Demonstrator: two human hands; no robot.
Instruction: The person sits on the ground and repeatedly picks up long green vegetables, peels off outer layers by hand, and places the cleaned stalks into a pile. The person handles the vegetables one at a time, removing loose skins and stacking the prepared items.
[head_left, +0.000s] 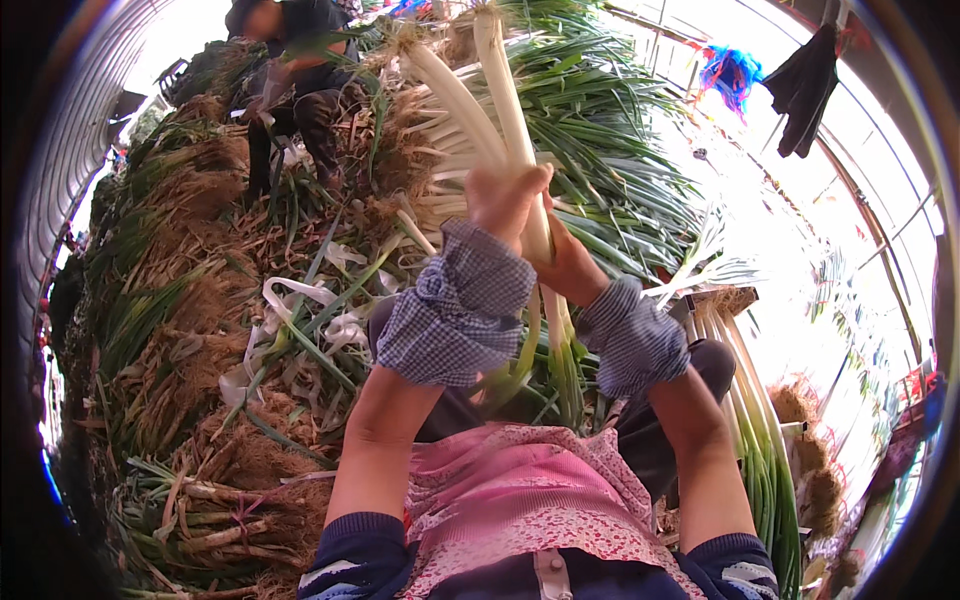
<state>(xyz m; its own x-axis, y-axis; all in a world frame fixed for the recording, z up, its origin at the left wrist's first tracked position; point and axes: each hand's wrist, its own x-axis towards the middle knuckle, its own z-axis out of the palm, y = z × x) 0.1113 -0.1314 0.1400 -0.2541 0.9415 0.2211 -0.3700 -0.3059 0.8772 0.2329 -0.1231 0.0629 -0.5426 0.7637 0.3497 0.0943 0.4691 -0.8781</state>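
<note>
Two thick white leeks are held up before me, roots at the top and green leaves hanging towards my lap. My left hand, slightly blurred, is closed around the curved leek, its thumb reaching across the straighter one. Lower down, my right hand grips the straighter leek from the right side. Pale lower stalks and green leaves hang below my hands, between my knees. Checked sleeve covers are on both my forearms. Behind the held stalks lies a large heap of leeks, white ends to the left.
Peeled leeks rest on a stand by my right knee. Unpeeled, rooty bundles lie at left, with stripped peelings nearer me. A co-worker sits at the upper left. A blue plastic bunch and a dark cloth hang upper right.
</note>
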